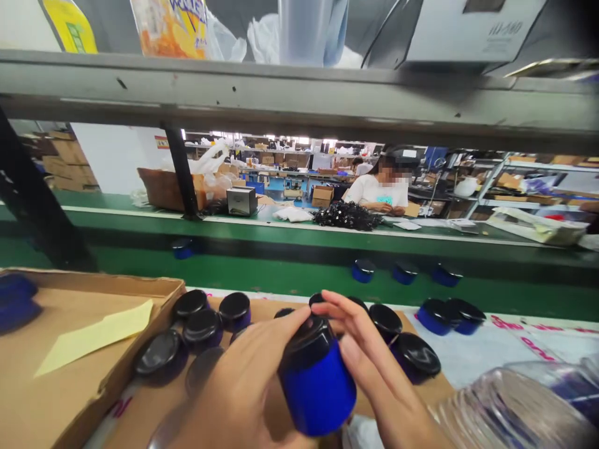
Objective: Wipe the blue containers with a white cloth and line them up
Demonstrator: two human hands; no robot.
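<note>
A blue cylindrical jar with a glossy black top (319, 380) is tilted between my two hands at the bottom centre. My left hand (248, 380) wraps round its left side, with the fingertips by the black top. On the right side, the fingers of my right hand (374, 368) press against the jar near its upper edge. Behind and beside my hands stand several blue pieces with black tops, among them one at the left (161, 357) and one at the right (416, 357), on brown cardboard (126, 418).
An open cardboard box (70, 399) with a yellow paper (100, 333) lies at left. Clear plastic (510, 405) sits at lower right. More blue pieces rest on the green surface (290, 268). A metal shelf (281, 93) crosses above; a person (374, 190) sits beyond.
</note>
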